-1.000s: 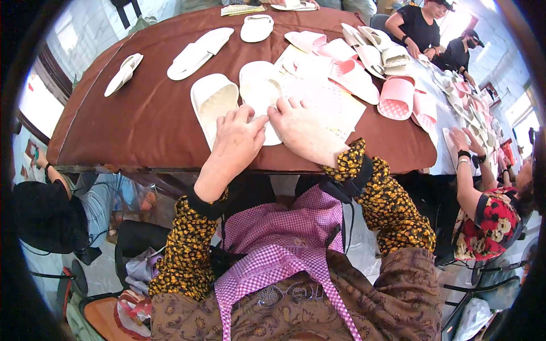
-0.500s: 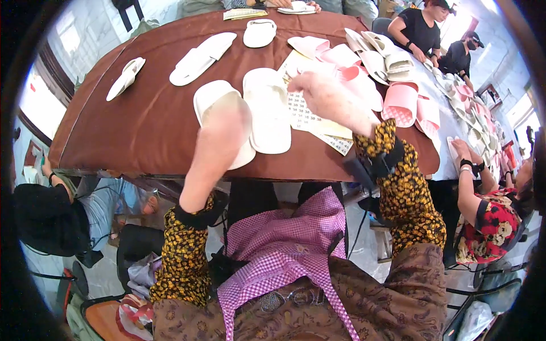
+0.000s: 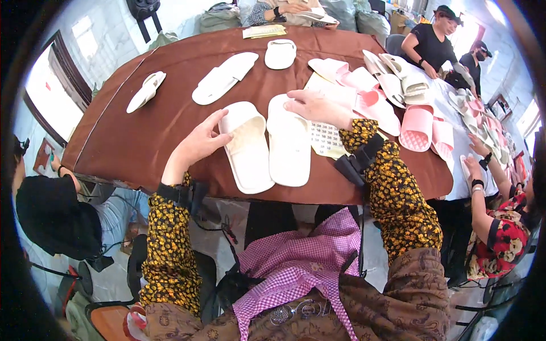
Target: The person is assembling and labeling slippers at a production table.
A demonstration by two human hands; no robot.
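Change vs half second back: left hand (image 3: 199, 143) slid off left white slipper (image 3: 248, 145), now open-palmed at its outer edge. Right hand (image 3: 314, 106) flat on toe of right white slipper (image 3: 289, 139), nothing pinched. Pair lies parallel on brown surface (image 3: 142, 142), sticker sheet (image 3: 327, 136) beside. Reads as pair being aligned.
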